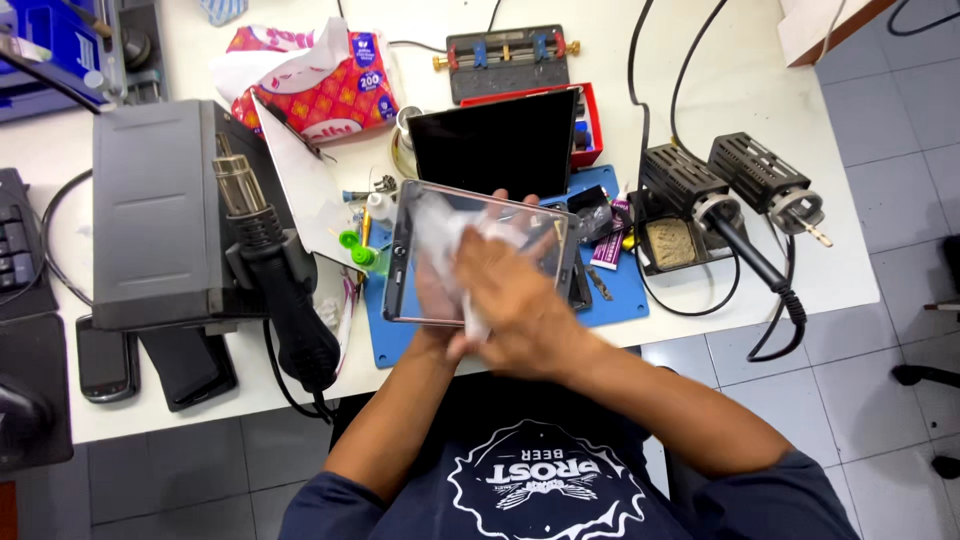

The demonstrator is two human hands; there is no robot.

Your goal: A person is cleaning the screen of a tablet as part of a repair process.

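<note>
Two hands work over a blue mat (615, 290): left hand (437, 300) grips a clear tablet glass panel (420, 215) from beneath — right hand (515, 300), fingers closed on a white tissue (440, 222), presses it against the panel.

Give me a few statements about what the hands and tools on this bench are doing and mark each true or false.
1. The right hand presses a white tissue onto the glass panel. True.
2. The left hand is under the panel, holding it up. True.
3. The hot air gun is in the right hand. False: it sits in its holder on the grey station.
4. The mat on the table is red. False: it is blue.
5. The soldering iron lies on the floor. False: it rests in its stand.
</note>
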